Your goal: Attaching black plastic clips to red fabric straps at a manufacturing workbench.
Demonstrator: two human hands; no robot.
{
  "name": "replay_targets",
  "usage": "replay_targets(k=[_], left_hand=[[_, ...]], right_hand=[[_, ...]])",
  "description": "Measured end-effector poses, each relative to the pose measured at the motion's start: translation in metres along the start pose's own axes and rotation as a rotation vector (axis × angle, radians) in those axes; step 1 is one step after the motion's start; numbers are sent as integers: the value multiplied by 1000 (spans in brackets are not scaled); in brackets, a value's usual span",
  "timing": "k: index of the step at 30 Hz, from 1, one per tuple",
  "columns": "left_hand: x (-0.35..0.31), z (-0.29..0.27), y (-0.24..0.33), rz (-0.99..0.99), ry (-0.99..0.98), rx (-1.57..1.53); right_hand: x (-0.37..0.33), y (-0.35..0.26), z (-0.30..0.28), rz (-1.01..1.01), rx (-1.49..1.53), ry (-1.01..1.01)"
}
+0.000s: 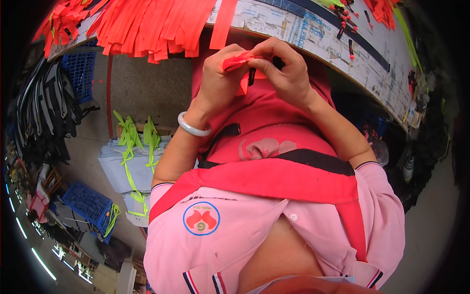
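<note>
Both hands meet over my red apron, close to the table's near edge. My left hand, below a pale bangle, is closed round a folded neon red-orange fabric strip. The thumb and forefinger of my right hand pinch the same strip at its right end. A small black piece hangs between the hands; I cannot tell how it is joined to the strip. More orange fabric shows below the fingers. Just beyond my left hand, a single strip hangs over the table edge.
Many red-orange strips drape off the worktable. Small black-and-red pieces lie on its right part, beside a long dark band. Left of me are a blue crate, black straps and tied grey bundles.
</note>
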State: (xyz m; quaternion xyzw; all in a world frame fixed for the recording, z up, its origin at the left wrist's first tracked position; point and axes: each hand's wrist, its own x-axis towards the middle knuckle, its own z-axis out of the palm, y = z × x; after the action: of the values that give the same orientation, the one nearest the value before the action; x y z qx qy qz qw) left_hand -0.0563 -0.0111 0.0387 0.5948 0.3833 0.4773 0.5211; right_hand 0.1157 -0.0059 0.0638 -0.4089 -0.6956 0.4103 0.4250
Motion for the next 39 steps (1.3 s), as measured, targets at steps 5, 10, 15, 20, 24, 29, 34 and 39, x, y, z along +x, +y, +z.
replay_targets(k=[5, 10, 15, 20, 24, 29, 34, 39], left_hand=[[-3, -3, 3, -20, -97, -94], [2, 2, -2, 55, -88, 33], [14, 0, 3, -293, -94, -163], [19, 21, -23, -462, -46, -422], [23, 56, -75, -784, -31, -981], [38, 83, -97, -949, 27, -1234], [43, 89, -111, -959, -4, -1294], [45, 88, -110, -947, -4, -1400]], right_hand=[[0, -10, -5, -36, -30, -15], [-6, -3, -7, 50, -10, -21], [-5, 9, -17, 163, 34, -11], [-14, 28, -27, 405, 124, 91], [-14, 52, -46, 466, -79, 61], [-9, 63, -47, 352, -316, 153], [-7, 65, -37, 412, -381, 184], [-5, 81, -42, 227, -510, 189]])
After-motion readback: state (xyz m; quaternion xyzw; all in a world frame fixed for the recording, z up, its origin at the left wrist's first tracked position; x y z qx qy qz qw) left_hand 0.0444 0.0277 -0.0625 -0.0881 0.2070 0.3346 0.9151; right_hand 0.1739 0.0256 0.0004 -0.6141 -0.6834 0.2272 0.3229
